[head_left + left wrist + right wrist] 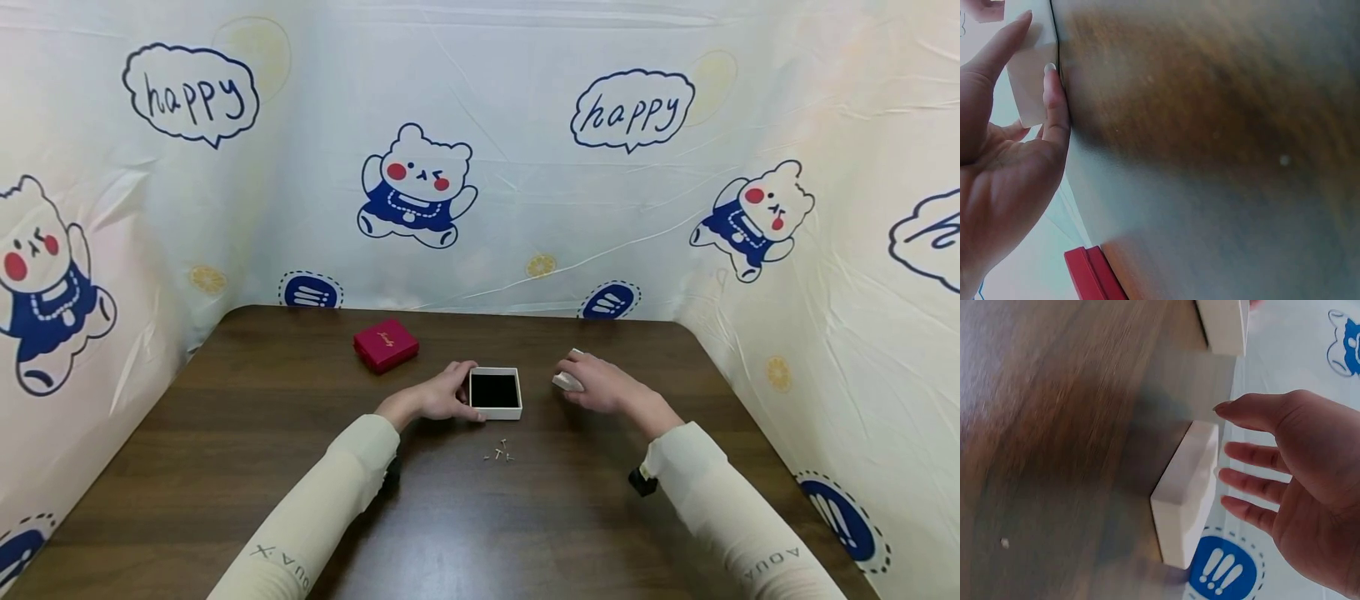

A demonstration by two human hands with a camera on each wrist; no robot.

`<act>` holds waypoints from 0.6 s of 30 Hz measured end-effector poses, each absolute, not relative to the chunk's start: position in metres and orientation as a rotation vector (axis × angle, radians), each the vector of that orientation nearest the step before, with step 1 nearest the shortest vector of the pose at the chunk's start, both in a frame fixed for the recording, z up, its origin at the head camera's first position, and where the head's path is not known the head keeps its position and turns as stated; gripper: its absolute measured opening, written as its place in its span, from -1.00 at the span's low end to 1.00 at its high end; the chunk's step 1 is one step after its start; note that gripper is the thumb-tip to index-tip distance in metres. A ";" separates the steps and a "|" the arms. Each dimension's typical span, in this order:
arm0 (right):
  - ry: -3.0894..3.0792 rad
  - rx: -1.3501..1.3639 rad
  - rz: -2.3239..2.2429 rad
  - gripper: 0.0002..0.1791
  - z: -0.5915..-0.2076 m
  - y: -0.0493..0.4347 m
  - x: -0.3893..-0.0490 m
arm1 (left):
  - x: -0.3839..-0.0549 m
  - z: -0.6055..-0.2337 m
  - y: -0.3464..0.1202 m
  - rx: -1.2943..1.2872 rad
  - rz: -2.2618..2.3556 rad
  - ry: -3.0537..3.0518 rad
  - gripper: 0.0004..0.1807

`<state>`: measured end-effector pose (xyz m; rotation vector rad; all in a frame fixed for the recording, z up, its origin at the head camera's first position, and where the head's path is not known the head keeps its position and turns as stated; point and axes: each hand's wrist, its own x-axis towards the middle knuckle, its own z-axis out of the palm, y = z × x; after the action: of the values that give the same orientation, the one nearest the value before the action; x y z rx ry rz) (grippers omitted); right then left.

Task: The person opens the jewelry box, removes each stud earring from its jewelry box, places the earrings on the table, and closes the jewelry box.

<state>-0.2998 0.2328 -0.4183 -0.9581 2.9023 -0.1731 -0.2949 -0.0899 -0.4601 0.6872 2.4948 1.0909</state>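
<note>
A small white box [497, 414] with a black inside lies open-side up near the middle of the table. My left hand [444, 396] holds its left side, the thumb along the near wall and the fingers at the far corner. To the right, my right hand [609, 385] hovers over a white box lid [567, 382]. In the right wrist view its fingers are relaxed and spread, with fingertips right at the rim of the lid [1179, 494]. Several tiny gold-coloured metal pieces [498, 453] lie in front of the box, too small to make out.
A closed red gift box [386, 345] with gold lettering sits at the back left of the dark wooden table [480, 533]. White cloth printed with bears and "happy" bubbles [191, 93] hangs behind the table and along both sides.
</note>
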 end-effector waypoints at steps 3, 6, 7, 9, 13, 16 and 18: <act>2.922 -0.896 -0.150 -0.55 -0.420 0.239 -0.303 | -0.295 -0.460 -0.090 0.696 1.092 2.501 -0.01; 2.947 -0.835 -0.118 -0.55 -0.423 0.244 -0.305 | -0.294 -0.460 -0.090 0.694 1.090 2.507 -0.01; 2.954 -0.811 -0.113 -0.54 -0.425 0.246 -0.305 | -0.294 -0.460 -0.090 0.692 1.087 2.507 -0.01; 2.965 -0.765 -0.123 -0.51 -0.427 0.251 -0.306 | -0.294 -0.460 -0.090 0.686 1.084 2.505 -0.01; 2.971 -0.704 -0.163 -0.43 -0.431 0.257 -0.308 | -0.293 -0.460 -0.090 0.687 1.095 2.503 -0.01; 2.962 -0.657 -0.198 -0.36 -0.433 0.261 -0.310 | -0.293 -0.459 -0.089 0.685 1.096 2.503 -0.01; 2.947 -0.619 -0.223 -0.31 -0.434 0.263 -0.311 | -0.293 -0.459 -0.089 0.686 1.097 2.504 -0.02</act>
<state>-0.3115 0.2626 -0.4339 -0.6185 2.9474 -0.2226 -0.2934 -0.0887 -0.4593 0.6855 2.5036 1.0967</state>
